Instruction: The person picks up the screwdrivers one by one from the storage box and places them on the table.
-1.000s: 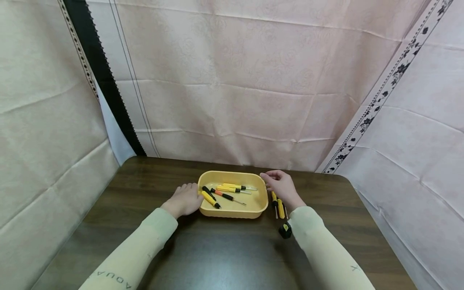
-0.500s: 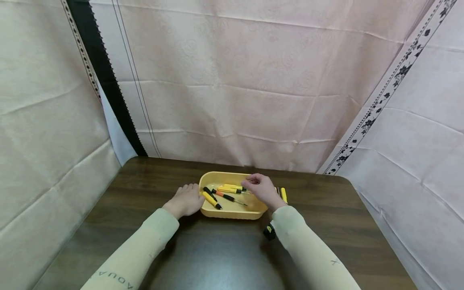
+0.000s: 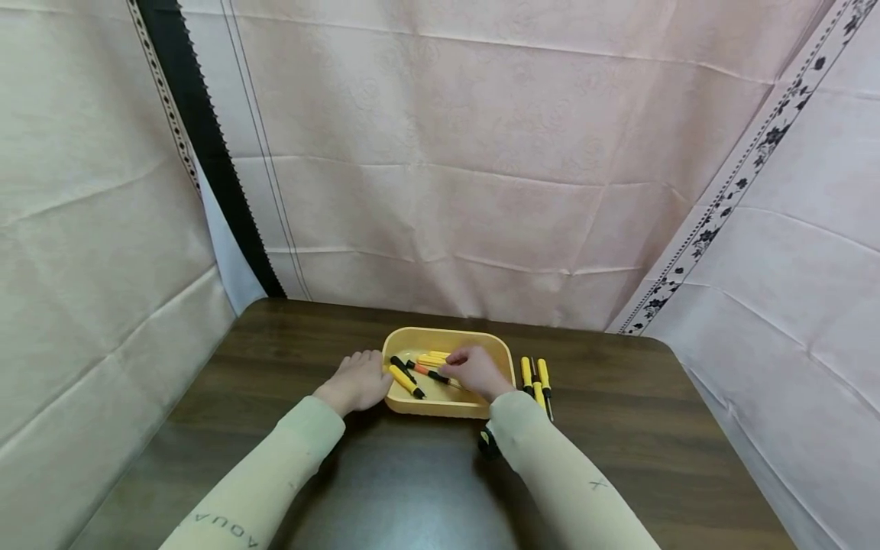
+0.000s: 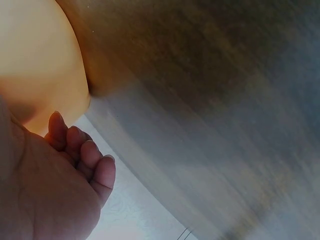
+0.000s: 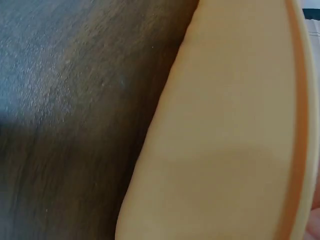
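A yellow plastic tray [image 3: 447,409] stands on the table with several tools inside. My left hand [image 3: 357,378] holds its left rim, the thumb side against the tray; in the left wrist view the fingers [image 4: 82,150] bend beside the tray wall and the thumb is hidden. My right hand [image 3: 474,372] is over the tray, bent fingertips close above an orange-and-black screwdriver [image 3: 421,369], nothing visibly gripped. Two slim yellow-handled tools [image 3: 433,357], partly covered by that hand, lie behind it. A thick yellow tool with a black end [image 3: 404,378] and a black pen-like piece [image 3: 397,363] lie at the left.
Right of the tray, three yellow-and-black screwdrivers [image 3: 538,382] lie on the brown wooden table [image 3: 619,428]. A black tape measure [image 3: 487,444] shows partly behind my right sleeve. Pale cloth [image 3: 440,191] hangs behind the table and along both sides.
My right hand has moved left from beside the tray's right rim into the tray, down toward the orange-and-black screwdriver, uncovering the tools on the table. My left hand has stayed at the left rim.
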{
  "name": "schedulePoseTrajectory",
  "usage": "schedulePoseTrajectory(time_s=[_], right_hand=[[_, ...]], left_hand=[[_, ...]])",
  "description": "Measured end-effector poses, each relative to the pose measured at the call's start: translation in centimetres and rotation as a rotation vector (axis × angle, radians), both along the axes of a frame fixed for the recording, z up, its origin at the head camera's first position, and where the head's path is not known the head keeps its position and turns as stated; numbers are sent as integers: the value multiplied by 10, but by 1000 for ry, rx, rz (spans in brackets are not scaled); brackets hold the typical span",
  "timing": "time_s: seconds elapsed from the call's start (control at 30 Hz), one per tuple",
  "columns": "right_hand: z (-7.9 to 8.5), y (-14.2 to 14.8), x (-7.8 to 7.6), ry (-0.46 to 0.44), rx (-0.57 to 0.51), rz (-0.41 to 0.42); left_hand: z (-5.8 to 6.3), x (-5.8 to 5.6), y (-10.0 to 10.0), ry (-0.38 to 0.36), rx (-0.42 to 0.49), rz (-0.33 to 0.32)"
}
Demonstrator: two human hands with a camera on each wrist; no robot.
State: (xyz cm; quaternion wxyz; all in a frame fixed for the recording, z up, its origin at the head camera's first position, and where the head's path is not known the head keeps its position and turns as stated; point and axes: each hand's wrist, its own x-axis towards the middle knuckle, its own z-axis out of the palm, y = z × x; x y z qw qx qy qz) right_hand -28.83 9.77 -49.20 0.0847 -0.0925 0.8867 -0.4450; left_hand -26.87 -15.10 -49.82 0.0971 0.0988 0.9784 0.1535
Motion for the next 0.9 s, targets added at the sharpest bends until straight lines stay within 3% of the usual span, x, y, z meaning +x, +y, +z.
schedulePoseTrajectory(time_s=[0.33,0.67,0.9], right_hand=[[-7,-14,-3,-61,62,-4],[-8,-21,-5,31,211,24],[-8,-24,-4,38,241,4]], left_hand=[[1,1,2,-6,1,-3],[3,3,3,0,-5,0],[2,2,2,-12,-1,9]])
